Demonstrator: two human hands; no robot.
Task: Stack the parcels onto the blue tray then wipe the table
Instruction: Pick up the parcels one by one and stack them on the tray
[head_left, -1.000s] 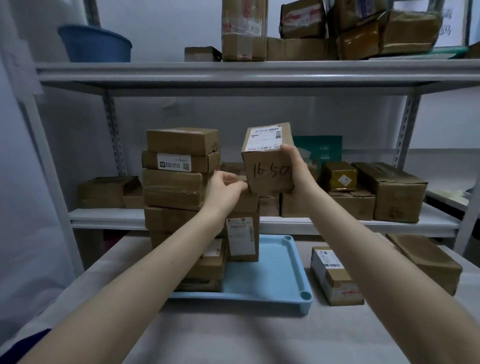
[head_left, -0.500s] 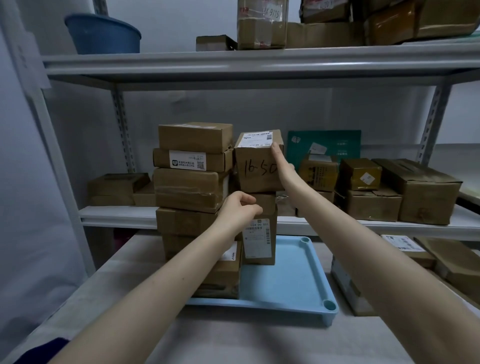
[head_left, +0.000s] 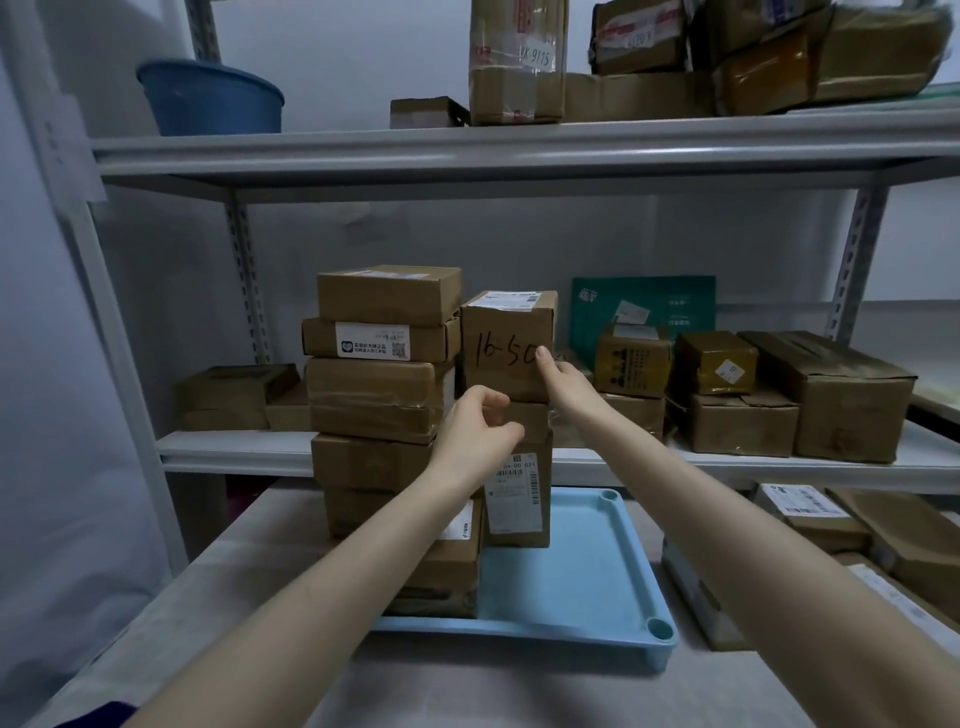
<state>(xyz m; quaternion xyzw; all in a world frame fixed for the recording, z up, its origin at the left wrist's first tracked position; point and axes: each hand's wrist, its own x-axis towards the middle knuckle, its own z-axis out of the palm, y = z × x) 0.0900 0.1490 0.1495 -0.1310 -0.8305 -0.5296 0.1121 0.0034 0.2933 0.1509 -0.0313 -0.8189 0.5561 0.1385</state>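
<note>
Head view looks down two bare forearms over the grey table (head_left: 467, 691). The blue tray (head_left: 587, 587) lies on it just ahead, its right part bare, with loose parcels (head_left: 800, 514) on the table just right of it. On the tray's left part stands a tall stack (head_left: 379, 400) of brown parcels. Against the stack's right side a label-faced parcel (head_left: 519, 499) stands upright, with a smaller one on it, mostly hidden by the left hand. The parcel marked 16-50 (head_left: 506, 348) sits on top of this second column, touching the tall stack. The left hand (head_left: 475, 434) hovers in front of the column, below that parcel, its fingers loosely curled and holding nothing. The right hand (head_left: 569, 384) holds the marked parcel at its lower right corner: the thumb lies straight on the front face, and the other fingers pass round the right side out of sight. Beyond, a grey shelf rack (head_left: 234, 452) carries more boxes, a green envelope (head_left: 644, 306) and, higher, a blue basin (head_left: 213, 98).
</note>
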